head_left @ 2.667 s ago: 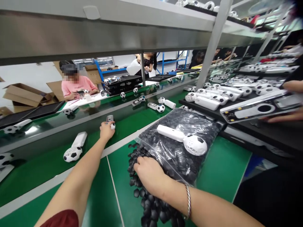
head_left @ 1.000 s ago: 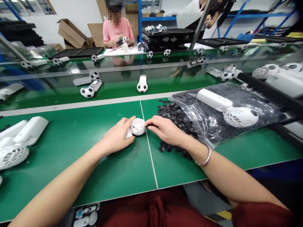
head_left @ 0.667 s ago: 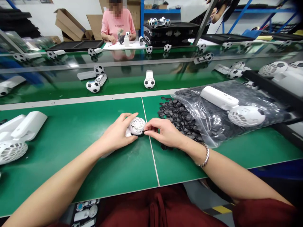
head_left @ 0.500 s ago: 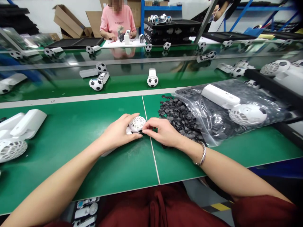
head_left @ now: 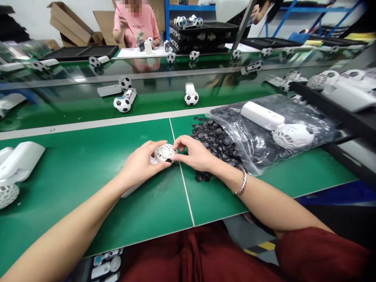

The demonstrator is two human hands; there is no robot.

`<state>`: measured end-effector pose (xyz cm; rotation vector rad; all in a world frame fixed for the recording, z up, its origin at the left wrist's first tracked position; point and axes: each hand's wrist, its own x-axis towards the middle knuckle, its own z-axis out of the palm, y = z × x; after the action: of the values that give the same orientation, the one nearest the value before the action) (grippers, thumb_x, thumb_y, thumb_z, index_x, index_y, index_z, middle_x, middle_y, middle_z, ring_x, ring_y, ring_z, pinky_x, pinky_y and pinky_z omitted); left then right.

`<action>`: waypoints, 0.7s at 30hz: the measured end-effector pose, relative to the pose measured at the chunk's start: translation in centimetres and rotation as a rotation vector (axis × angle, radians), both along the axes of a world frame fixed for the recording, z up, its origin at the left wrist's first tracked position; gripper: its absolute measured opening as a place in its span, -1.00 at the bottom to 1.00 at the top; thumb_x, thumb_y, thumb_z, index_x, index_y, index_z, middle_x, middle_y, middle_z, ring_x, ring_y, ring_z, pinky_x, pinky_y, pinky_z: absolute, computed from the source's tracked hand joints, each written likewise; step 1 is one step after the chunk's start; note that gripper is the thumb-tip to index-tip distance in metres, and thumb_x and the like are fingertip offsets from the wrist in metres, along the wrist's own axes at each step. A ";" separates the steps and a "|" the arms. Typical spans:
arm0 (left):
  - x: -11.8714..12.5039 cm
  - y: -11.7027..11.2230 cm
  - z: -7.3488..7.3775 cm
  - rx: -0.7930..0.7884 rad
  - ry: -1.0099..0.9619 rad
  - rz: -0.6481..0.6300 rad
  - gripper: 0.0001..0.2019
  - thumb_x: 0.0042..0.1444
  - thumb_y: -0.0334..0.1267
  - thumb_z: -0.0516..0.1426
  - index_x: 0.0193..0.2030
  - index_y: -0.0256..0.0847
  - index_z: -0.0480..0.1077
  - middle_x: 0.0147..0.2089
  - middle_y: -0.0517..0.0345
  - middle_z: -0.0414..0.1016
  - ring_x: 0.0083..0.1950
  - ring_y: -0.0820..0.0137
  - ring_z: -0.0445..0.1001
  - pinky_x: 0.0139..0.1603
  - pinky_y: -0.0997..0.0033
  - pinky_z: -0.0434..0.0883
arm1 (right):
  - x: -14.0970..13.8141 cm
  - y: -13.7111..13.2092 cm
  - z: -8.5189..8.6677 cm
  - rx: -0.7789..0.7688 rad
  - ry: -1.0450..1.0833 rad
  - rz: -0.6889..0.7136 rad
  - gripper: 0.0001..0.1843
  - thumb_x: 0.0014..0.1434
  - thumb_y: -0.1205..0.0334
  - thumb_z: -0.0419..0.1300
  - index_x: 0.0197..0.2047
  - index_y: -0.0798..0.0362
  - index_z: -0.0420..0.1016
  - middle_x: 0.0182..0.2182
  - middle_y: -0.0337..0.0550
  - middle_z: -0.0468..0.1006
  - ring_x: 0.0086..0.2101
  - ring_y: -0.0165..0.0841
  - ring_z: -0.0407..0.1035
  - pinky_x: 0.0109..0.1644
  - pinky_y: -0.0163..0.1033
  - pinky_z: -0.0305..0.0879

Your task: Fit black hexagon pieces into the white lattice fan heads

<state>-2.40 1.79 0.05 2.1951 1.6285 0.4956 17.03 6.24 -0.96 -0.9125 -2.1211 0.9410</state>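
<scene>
A white handheld fan (head_left: 165,151) with a round, football-style grille is held low over the green bench, its handle mostly hidden under my left hand (head_left: 139,162). That hand wraps the fan head from the left, thumb below and fingers above. One black patch (head_left: 168,160) shows at the lower rim of the head. My right hand (head_left: 195,154) has its thumb and forefinger tips at the right edge of the head, the thumb beside the patch. To its right lies a heap of small black patches (head_left: 217,137), spilling from a clear plastic bag (head_left: 255,154).
Another white fan (head_left: 293,135) rests on the bag. More fans (head_left: 22,160) lie at the left, and a black tray (head_left: 335,102) of fans stands at the right. Beyond the bench edge, a green conveyor (head_left: 158,98) carries several fans. A co-worker (head_left: 136,25) sits opposite.
The view has shifted slightly. My right hand's fingertips have moved up and spread a little along the fan head's edge, and the black patch shows more clearly. The co-worker has raised a hand.
</scene>
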 end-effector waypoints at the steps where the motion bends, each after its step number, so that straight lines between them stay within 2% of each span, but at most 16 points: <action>1: 0.0 0.0 0.1 -0.027 0.002 0.013 -0.39 -0.05 0.03 0.15 0.16 -0.07 0.18 -0.01 0.12 0.37 -0.10 0.25 0.40 -0.16 0.32 0.34 | 0.7 0.4 0.4 -0.021 -0.015 0.005 -0.85 -0.02 0.26 0.24 -0.39 0.10 0.35 -0.40 -0.24 0.40 -0.39 -0.45 0.26 -0.25 -0.31 0.23; 4: -0.2 -0.1 0.4 -0.114 0.034 0.059 -0.31 -0.13 -0.02 0.18 0.18 -0.08 0.11 0.05 0.11 0.35 -0.13 0.25 0.42 -0.19 0.32 0.36 | 3.0 1.4 1.8 -0.047 -0.169 -0.085 -0.89 0.03 0.25 0.19 -0.46 0.11 0.42 -0.49 -0.25 0.45 -0.45 -0.47 0.29 -0.31 -0.32 0.22; 6: -0.3 -0.1 0.6 -0.121 0.071 0.071 -0.36 -0.14 -0.09 0.17 0.14 -0.06 0.15 0.03 0.13 0.38 -0.10 0.22 0.42 -0.19 0.33 0.37 | 4.3 1.7 2.2 -0.052 -0.351 -0.148 -0.91 0.01 0.29 0.21 -0.48 0.10 0.46 -0.53 -0.26 0.46 -0.48 -0.47 0.30 -0.34 -0.32 0.20; 8: -0.4 -0.1 0.6 -0.101 0.096 0.062 -0.42 -0.12 -0.16 0.14 0.12 -0.02 0.17 0.03 0.16 0.39 -0.05 0.20 0.41 -0.17 0.33 0.36 | 4.8 1.6 2.1 -0.061 -0.506 -0.147 -0.98 -0.04 0.32 0.25 -0.47 0.07 0.50 -0.52 -0.26 0.49 -0.48 -0.45 0.32 -0.38 -0.32 0.18; 13: -0.5 -0.3 0.4 -0.049 0.120 0.015 -0.42 -0.09 -0.23 0.09 0.15 -0.03 0.15 0.10 0.18 0.35 0.01 0.19 0.39 -0.09 0.28 0.35 | 4.3 1.3 1.0 0.036 -0.687 -0.133 -0.93 -0.10 0.34 0.30 -0.45 0.03 0.50 -0.45 -0.24 0.52 -0.42 -0.39 0.34 -0.41 -0.31 0.13; 17: -0.5 -0.4 0.3 0.028 0.161 -0.057 -0.41 -0.08 -0.36 0.02 0.17 -0.03 0.16 0.14 0.18 0.32 0.08 0.20 0.34 0.01 0.23 0.29 | 3.8 0.9 1.3 0.014 -0.590 -0.034 -0.93 -0.05 0.39 0.27 -0.48 0.07 0.45 -0.51 -0.26 0.47 -0.47 -0.45 0.32 -0.41 -0.35 0.15; 21: -0.4 -0.5 0.4 0.087 0.211 -0.090 -0.39 -0.07 -0.46 -0.04 0.17 0.00 0.17 0.16 0.16 0.28 0.11 0.18 0.26 -0.01 0.17 0.25 | 2.8 -0.2 2.3 0.046 -0.343 0.135 -0.92 0.06 0.39 0.20 -0.33 0.08 0.48 -0.43 -0.24 0.49 -0.40 -0.47 0.35 -0.27 -0.36 0.24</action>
<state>-2.84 1.29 0.45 2.4444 1.6285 0.3235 19.88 6.02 1.32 -0.9736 -2.5105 0.8443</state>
